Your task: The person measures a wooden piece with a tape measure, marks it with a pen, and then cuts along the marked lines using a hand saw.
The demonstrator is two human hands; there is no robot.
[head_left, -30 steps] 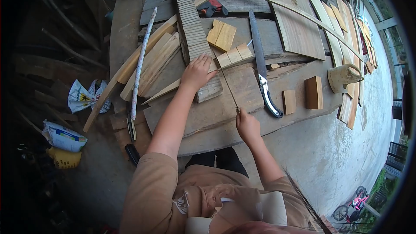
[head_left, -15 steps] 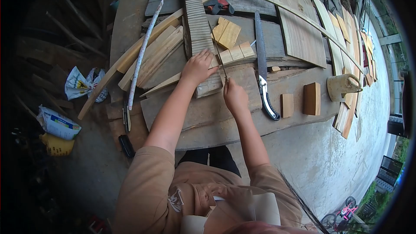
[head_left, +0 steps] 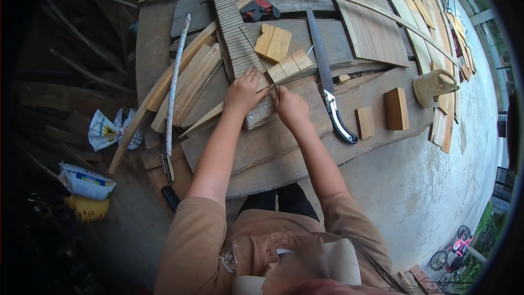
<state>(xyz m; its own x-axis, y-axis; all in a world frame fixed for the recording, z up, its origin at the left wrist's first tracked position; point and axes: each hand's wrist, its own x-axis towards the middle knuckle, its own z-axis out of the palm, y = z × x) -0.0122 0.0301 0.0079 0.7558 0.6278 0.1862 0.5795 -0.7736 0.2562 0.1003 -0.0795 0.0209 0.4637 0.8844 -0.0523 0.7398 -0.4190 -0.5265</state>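
Observation:
My right hand (head_left: 292, 108) is closed around the grip of a thin-bladed saw (head_left: 254, 54), seen nearly edge-on, its teeth not visible. The blade points away from me and slants left, crossing a pale wooden strip (head_left: 291, 66) with dark crosswise lines. On the strip, left of the blade, my left hand (head_left: 243, 90) presses with bent fingers, also resting over the ridged wooden board (head_left: 234, 33) underneath. Beyond the strip sits a yellowish wood block (head_left: 273, 42). A folding-type saw (head_left: 321, 49) with a black and silver handle lies to the right.
Small blocks (head_left: 396, 109) and a plastic container (head_left: 434, 88) stand at the workbench's right. Wooden lengths and a speckled stick (head_left: 177, 84) lie left; a long thin strip (head_left: 349, 3) arches across the back. A utility knife (head_left: 167, 165) lies at the left edge.
My right hand has pushed slightly forward with the saw, and the blade slants more to the left. My left hand stays on the strip. The whole view has shifted a little.

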